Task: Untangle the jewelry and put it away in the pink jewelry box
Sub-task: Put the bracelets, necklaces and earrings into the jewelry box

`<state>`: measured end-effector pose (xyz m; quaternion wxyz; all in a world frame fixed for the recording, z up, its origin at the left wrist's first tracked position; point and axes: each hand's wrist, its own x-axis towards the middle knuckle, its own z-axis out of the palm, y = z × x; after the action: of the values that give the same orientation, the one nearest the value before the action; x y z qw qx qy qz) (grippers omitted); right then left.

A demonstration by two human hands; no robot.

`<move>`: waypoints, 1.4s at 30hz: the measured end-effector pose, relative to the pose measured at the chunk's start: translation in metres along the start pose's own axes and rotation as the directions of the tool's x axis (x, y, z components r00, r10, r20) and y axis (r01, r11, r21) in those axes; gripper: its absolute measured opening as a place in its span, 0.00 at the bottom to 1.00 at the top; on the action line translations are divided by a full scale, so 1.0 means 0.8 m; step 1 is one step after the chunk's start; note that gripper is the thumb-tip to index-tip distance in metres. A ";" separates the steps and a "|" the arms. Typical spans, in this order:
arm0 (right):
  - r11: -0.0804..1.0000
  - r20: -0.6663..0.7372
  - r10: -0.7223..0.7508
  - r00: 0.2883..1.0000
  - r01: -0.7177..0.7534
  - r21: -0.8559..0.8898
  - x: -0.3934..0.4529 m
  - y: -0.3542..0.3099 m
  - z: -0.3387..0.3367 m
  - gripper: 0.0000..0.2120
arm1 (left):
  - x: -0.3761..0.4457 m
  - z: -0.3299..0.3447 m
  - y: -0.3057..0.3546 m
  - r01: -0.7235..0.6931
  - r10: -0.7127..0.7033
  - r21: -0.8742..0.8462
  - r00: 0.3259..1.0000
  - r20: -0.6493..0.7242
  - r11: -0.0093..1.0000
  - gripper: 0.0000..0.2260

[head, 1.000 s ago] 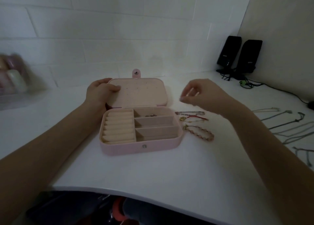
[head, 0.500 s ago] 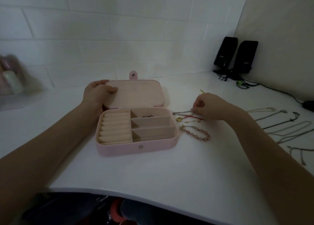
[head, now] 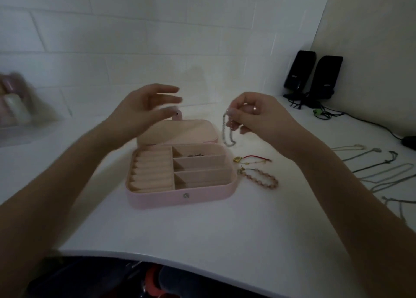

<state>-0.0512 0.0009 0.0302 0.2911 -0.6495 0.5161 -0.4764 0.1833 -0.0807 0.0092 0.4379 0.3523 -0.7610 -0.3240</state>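
The pink jewelry box (head: 180, 198) lies open on the white table, lid tipped back, with ring rolls on its left and three compartments on its right. A small dark piece (head: 195, 155) sits in the back compartment. My right hand (head: 258, 115) is raised above the table to the right of the lid and pinches a pale beaded bracelet (head: 227, 133), which hangs down in a loop. My left hand (head: 146, 108) hovers over the lid with fingers spread, touching nothing. Right of the box lie a red cord bracelet with a gold charm (head: 249, 159) and a pink beaded bracelet (head: 261, 178).
Several thin necklaces (head: 382, 169) are laid out at the right side of the table. Two black speakers (head: 313, 76) with cables stand in the back right corner. A blurred container (head: 13, 104) is at the far left. The table's front edge curves below.
My right hand picked the pale beaded bracelet off the table and lifted it. My left hand left the lid and rose above it with fingers spread.
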 end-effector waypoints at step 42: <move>0.877 0.137 0.179 0.974 -0.095 -0.471 -0.001 0.015 -0.019 0.07 | -0.021 0.026 0.027 -0.015 0.013 0.005 0.966 0.259 1.000 0.13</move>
<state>-0.0700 -0.0004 0.0254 0.2061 -0.7013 0.6314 -0.2588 0.1650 -0.0516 0.0106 0.3359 0.3033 -0.8151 -0.3616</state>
